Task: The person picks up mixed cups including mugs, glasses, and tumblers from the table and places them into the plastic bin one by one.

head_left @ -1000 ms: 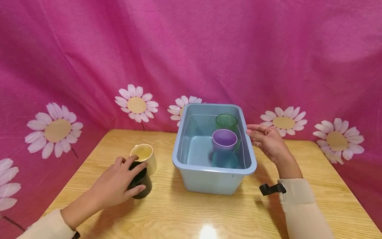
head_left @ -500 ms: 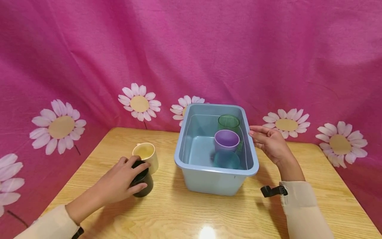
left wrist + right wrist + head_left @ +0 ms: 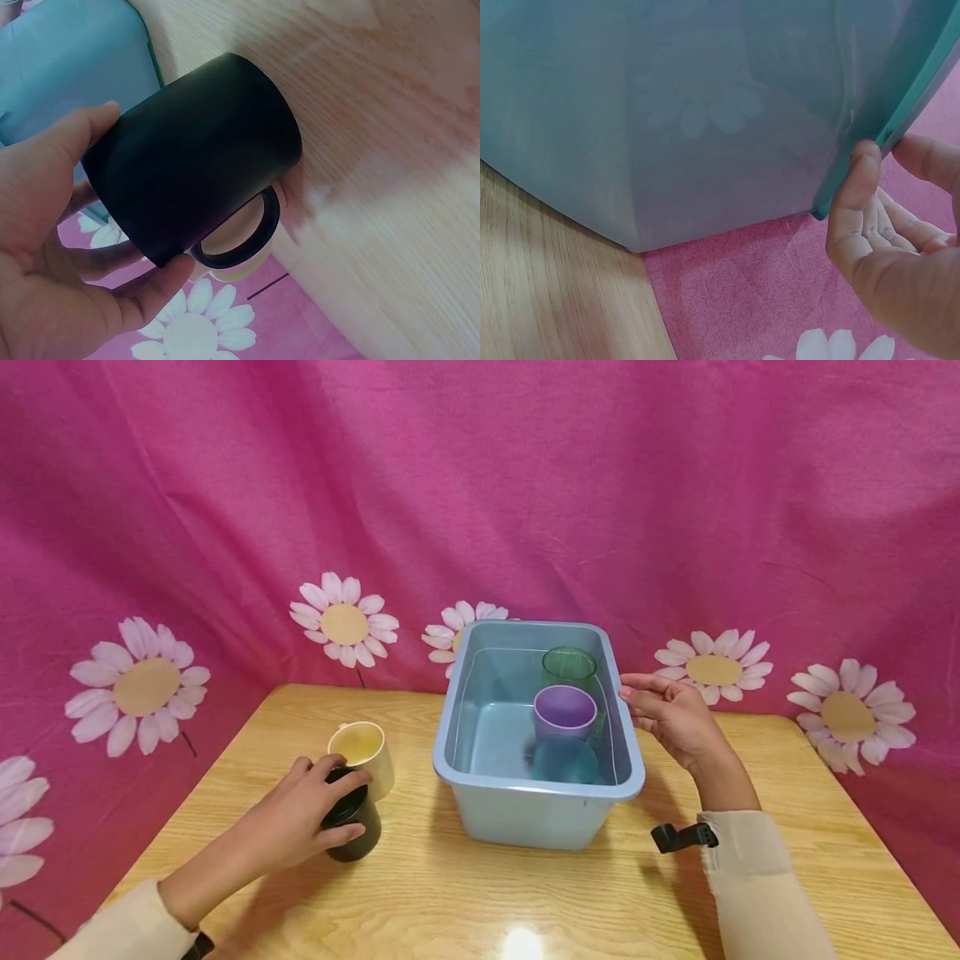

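Left hand [image 3: 296, 814] is still clasped round the black mug [image 3: 191, 157], at the tub's [image 3: 532, 814] eight o'clock; the rim [image 3: 627, 735] is still pinched at three by the right hand [image 3: 678, 718]. Mug's handle [image 3: 271, 219] is hidden from the head view.

Pale blue tub [image 3: 532, 818], and inside it 3 colours: green cup [image 3: 568, 668], purple cup [image 3: 565, 714], teal cup [image 3: 564, 763]! Left of the tub, black mug [image 3: 362, 833] beside cream mug [image 3: 382, 773]; behind it, magenta curtain [image 3: 480, 485], splashed with white daisies [image 3: 343, 623], yellow-centred!
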Demonstrator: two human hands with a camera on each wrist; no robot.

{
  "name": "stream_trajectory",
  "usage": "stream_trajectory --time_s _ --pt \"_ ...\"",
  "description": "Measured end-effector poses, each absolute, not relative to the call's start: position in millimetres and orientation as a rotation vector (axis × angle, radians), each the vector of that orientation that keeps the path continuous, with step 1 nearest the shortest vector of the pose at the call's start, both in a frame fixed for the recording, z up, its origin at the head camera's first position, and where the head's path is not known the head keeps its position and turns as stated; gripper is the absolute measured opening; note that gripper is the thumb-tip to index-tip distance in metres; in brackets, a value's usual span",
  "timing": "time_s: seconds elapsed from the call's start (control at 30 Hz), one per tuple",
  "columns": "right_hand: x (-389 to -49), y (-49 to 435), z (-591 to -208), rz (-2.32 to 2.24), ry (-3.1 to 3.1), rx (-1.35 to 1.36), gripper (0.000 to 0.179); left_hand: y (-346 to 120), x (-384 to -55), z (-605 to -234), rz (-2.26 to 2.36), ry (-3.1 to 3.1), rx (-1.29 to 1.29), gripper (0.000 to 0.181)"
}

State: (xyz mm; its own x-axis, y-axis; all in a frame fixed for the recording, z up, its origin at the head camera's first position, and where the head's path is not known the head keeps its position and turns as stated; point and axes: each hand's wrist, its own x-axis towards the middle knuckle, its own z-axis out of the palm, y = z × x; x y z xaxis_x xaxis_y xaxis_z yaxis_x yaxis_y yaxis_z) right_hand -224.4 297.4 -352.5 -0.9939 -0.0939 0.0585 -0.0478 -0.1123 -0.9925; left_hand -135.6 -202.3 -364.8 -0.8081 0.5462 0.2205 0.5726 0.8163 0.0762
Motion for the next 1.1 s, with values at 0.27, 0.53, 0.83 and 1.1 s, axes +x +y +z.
stream_trajectory --time_s 0.27,0.53,0.83,1.1 --pt "-223 297 -350 -2.307 2.075 -0.145 0.036 -199 -131 -366 -0.158 -2.756 -0.931 0.056" --pt "-223 298 -350 -2.312 2.075 -0.16 0.033 -194 -123 -353 -0.086 -2.741 -0.956 0.056" --pt "-223 299 -350 -2.31 2.078 -0.15 0.035 -186 -114 -319 -0.045 -2.714 -0.991 0.056" --pt "-224 297 -351 -2.292 2.081 -0.136 0.048 -182 -113 -294 -0.059 -2.677 -1.046 0.053"
